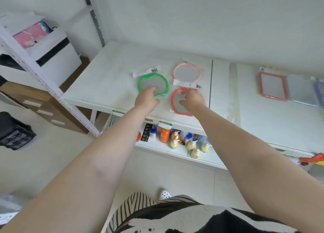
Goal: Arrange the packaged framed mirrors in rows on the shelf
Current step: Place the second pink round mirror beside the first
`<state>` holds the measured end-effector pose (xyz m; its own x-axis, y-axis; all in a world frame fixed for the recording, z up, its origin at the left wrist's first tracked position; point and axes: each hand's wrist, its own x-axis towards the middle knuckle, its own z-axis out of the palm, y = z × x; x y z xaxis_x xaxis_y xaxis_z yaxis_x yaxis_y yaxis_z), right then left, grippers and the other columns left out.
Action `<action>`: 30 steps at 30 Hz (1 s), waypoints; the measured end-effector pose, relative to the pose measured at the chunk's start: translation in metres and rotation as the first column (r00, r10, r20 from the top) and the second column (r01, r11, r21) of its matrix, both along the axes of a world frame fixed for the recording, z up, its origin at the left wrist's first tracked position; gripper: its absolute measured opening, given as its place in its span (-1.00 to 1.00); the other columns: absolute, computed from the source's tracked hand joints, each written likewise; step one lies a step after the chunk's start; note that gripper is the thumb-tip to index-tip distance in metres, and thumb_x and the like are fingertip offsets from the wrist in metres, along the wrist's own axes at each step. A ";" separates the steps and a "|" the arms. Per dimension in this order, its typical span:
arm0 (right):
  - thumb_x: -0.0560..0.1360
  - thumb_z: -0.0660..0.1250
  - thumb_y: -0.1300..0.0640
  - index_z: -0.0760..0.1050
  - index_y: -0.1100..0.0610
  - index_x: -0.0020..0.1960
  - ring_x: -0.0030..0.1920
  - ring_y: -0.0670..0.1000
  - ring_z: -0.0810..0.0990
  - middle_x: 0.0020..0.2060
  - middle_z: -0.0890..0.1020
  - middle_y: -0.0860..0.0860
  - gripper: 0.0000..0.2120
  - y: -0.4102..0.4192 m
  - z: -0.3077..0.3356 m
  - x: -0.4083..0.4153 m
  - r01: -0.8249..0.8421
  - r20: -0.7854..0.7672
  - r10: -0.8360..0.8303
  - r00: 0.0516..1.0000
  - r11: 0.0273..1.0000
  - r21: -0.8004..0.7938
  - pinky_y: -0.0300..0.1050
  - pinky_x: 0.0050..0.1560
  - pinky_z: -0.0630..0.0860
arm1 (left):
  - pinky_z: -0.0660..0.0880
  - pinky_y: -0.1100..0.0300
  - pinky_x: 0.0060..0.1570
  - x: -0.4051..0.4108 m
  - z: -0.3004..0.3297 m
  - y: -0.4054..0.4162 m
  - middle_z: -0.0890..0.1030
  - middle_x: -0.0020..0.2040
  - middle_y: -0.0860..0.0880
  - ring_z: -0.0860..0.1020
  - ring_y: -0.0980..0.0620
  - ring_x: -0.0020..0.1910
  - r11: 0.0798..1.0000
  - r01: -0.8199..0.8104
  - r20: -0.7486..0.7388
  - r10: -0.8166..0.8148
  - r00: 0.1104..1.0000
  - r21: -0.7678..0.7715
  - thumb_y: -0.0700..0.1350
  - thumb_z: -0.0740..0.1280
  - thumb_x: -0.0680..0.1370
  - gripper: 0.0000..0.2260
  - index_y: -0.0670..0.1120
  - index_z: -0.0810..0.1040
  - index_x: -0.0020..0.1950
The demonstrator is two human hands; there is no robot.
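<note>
Resting spread right hand [192, 99] on red mirror [175, 102]; left hand [146, 99] curled on green mirror [152, 85]; pink mirror [186, 73] behind.

You have a smooth, matt white shelf [112, 85] in front of you, its upright [95, 20] grey perforated metal. The green mirror [153, 84] has a glossy plastic frame around a dull grey reflective face, and it lies in clear, crinkly film with a white paper label [146, 71]. The pink mirror [186, 73] and red mirror [182, 102] show the same shiny plastic and clear wrap. Your fingers [152, 91] press on the film. On the shelf below, the bottles [192, 145] look like glossy plastic. The drawers [40, 106] look like brown wood.
</note>
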<state>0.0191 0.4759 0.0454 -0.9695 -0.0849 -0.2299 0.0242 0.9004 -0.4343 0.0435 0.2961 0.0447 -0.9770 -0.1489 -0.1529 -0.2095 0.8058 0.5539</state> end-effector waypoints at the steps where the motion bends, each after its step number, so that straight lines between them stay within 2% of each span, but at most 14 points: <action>1: 0.52 0.27 0.15 0.41 0.06 0.37 0.27 0.14 0.51 0.27 0.54 0.08 -0.58 0.004 0.001 -0.010 0.021 -0.012 -0.021 1.000 1.000 -0.002 -0.07 0.19 0.46 | 0.37 0.12 0.34 -0.012 -0.001 0.002 0.48 0.38 -0.10 0.43 -0.10 0.37 1.000 0.013 0.008 -0.013 1.000 -0.003 -0.15 0.33 0.51 -0.49 -0.09 0.33 0.46; 4: 0.52 0.25 0.14 0.44 0.07 0.32 0.24 0.14 0.52 0.24 0.55 0.06 -0.64 0.017 0.001 -0.035 0.117 -0.011 -0.117 0.993 0.993 -0.004 -0.08 0.12 0.47 | 0.36 0.12 0.34 -0.048 -0.004 0.012 0.49 0.37 -0.13 0.44 -0.12 0.36 0.998 0.056 0.023 -0.056 0.998 -0.003 -0.14 0.33 0.52 -0.51 -0.14 0.34 0.45; 8: 0.55 0.24 0.04 0.41 0.03 0.36 0.27 0.07 0.50 0.29 0.53 -0.01 -0.62 0.029 -0.009 -0.067 0.262 0.010 -0.262 0.965 0.962 -0.076 -0.11 0.15 0.44 | 0.42 0.11 0.15 -0.092 -0.010 0.024 0.57 0.23 -0.17 0.52 -0.15 0.23 0.991 0.124 -0.007 -0.124 0.992 -0.059 -0.19 0.28 0.52 -0.66 -0.16 0.48 0.30; 13: 0.55 0.23 0.01 0.42 0.04 0.33 0.21 0.09 0.54 0.20 0.58 0.04 -0.64 0.036 -0.024 -0.109 0.374 -0.014 -0.376 0.926 0.924 -0.084 -0.10 0.06 0.45 | 0.41 0.05 0.29 -0.146 -0.024 0.034 0.51 0.31 -0.20 0.47 -0.16 0.31 0.982 0.190 -0.021 -0.191 0.981 -0.014 -0.19 0.26 0.54 -0.62 -0.17 0.42 0.36; 18: 0.56 0.22 -0.01 0.44 0.13 0.28 0.25 0.13 0.49 0.14 0.61 0.09 -0.65 0.041 -0.051 -0.145 0.438 -0.067 -0.439 0.896 0.899 -0.026 -0.01 0.13 0.51 | 0.40 0.07 0.18 -0.198 -0.048 0.041 0.52 0.27 -0.22 0.48 -0.20 0.26 0.973 0.211 -0.065 -0.217 0.974 -0.093 -0.17 0.25 0.53 -0.64 -0.22 0.44 0.32; 21: 0.56 0.19 -0.04 0.48 0.17 0.20 0.28 0.15 0.40 0.15 0.58 0.12 -0.66 0.043 -0.067 -0.158 0.470 -0.087 -0.464 0.882 0.880 0.066 -0.01 0.10 0.42 | 0.41 0.09 0.13 -0.219 -0.062 0.047 0.49 0.28 -0.22 0.48 -0.21 0.25 0.976 0.203 -0.022 -0.206 0.978 -0.080 -0.14 0.25 0.52 -0.62 -0.21 0.42 0.32; 24: 0.55 0.20 -0.09 0.49 0.15 0.22 0.30 0.15 0.37 0.22 0.52 0.13 -0.61 0.038 -0.082 -0.169 0.490 -0.089 -0.483 0.871 0.864 0.111 -0.03 0.19 0.34 | 0.41 0.09 0.01 -0.235 -0.079 0.048 0.54 0.19 -0.24 0.51 -0.22 0.17 0.969 0.218 0.043 -0.214 0.976 -0.113 -0.10 0.23 0.51 -0.69 -0.23 0.47 0.19; 27: 0.55 0.22 -0.10 0.48 0.15 0.24 0.30 0.15 0.35 0.25 0.47 0.13 -0.60 0.034 -0.092 -0.179 0.493 -0.118 -0.479 0.870 0.859 0.141 -0.03 0.24 0.29 | 0.42 0.08 0.05 -0.244 -0.088 0.050 0.53 0.19 -0.22 0.51 -0.21 0.17 0.967 0.210 0.070 -0.202 0.977 -0.145 -0.10 0.24 0.54 -0.71 -0.22 0.45 0.19; 30: 0.54 0.25 -0.05 0.48 0.17 0.21 0.30 0.17 0.34 0.24 0.47 0.14 -0.64 0.031 -0.092 -0.190 0.501 -0.115 -0.490 0.864 0.858 0.111 -0.02 0.26 0.29 | 0.44 0.06 0.06 -0.252 -0.090 0.053 0.56 0.15 -0.20 0.53 -0.20 0.16 0.967 0.211 0.006 -0.212 0.977 -0.146 -0.19 0.26 0.51 -0.73 -0.23 0.45 0.19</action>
<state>-0.1707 0.5067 -0.0469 -0.8905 0.4375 -0.1250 0.4531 0.8275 -0.3316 -0.2084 0.3496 -0.0452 -0.9899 0.0413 -0.1353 -0.0209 0.9032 0.4286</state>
